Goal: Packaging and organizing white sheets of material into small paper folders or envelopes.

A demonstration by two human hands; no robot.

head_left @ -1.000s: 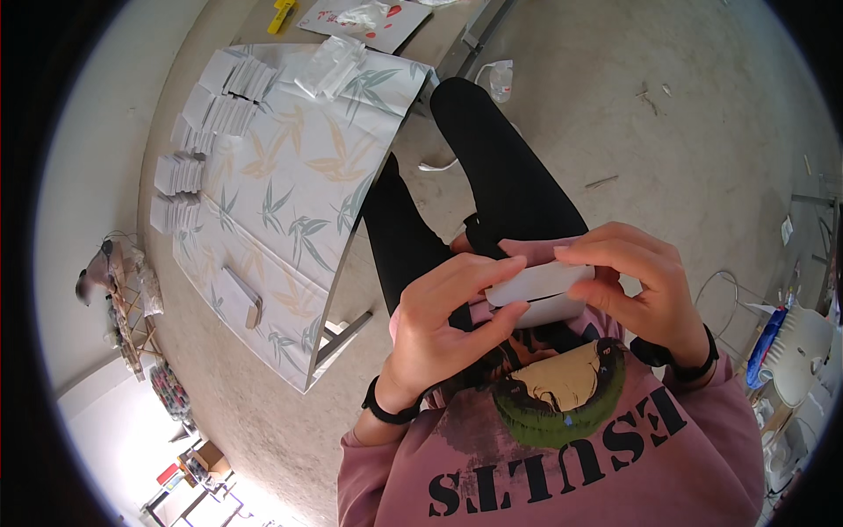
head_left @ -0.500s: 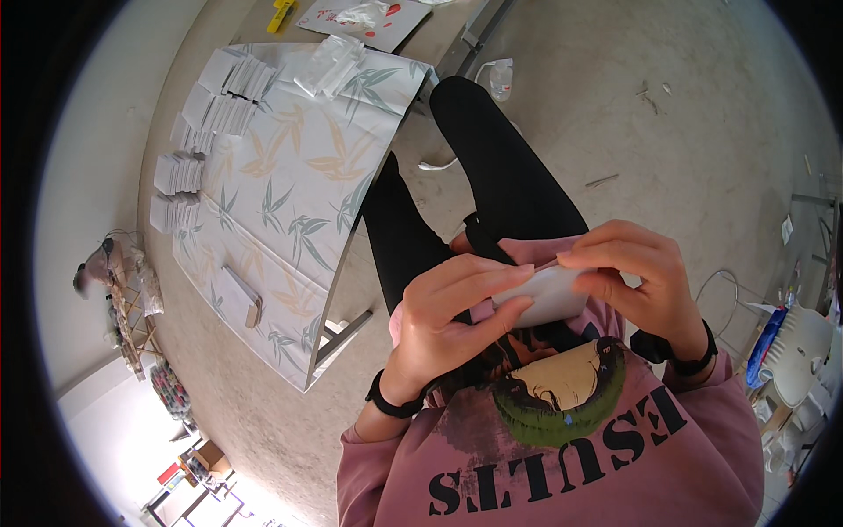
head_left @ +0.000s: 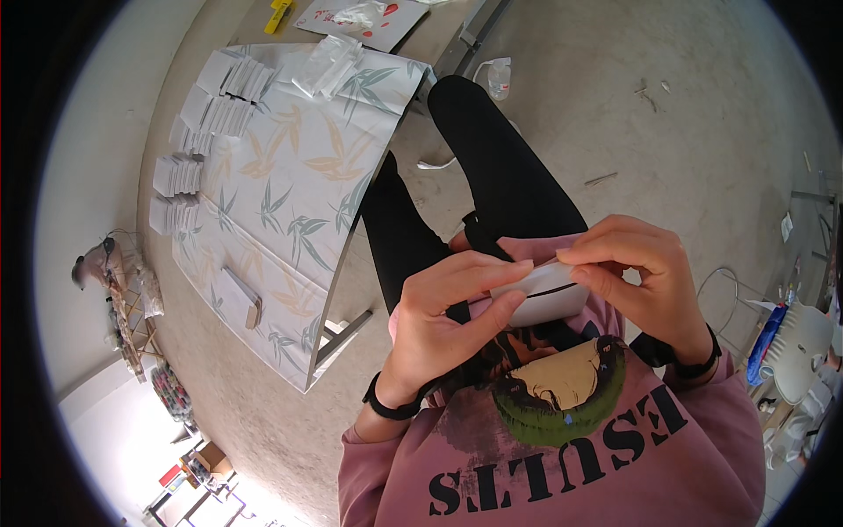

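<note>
Over my lap I hold a folded white paper piece (head_left: 555, 306) between both hands. A dark slit runs across it between a narrow upper strip and a wider lower panel. My left hand (head_left: 452, 303) pinches its left end between thumb and fingers. At its upper right edge, the thumb and fingertips of my right hand (head_left: 639, 274) are closed on it. To the left, a small flat pile of white paper pieces (head_left: 237, 297) lies on the table (head_left: 263, 189), which has a leaf-patterned cover.
Several rows of white folded pieces (head_left: 178, 176) stand along the table's far left side. A clear plastic bag (head_left: 328, 67) lies near its back edge. Beyond are a yellow tool (head_left: 278, 16) and a plastic bottle (head_left: 499, 79). A white chair (head_left: 797, 347) stands at the right.
The paper has tilted or parted in my hands, and a dark slit now shows across it. My fingers have shifted slightly but keep their grip.
</note>
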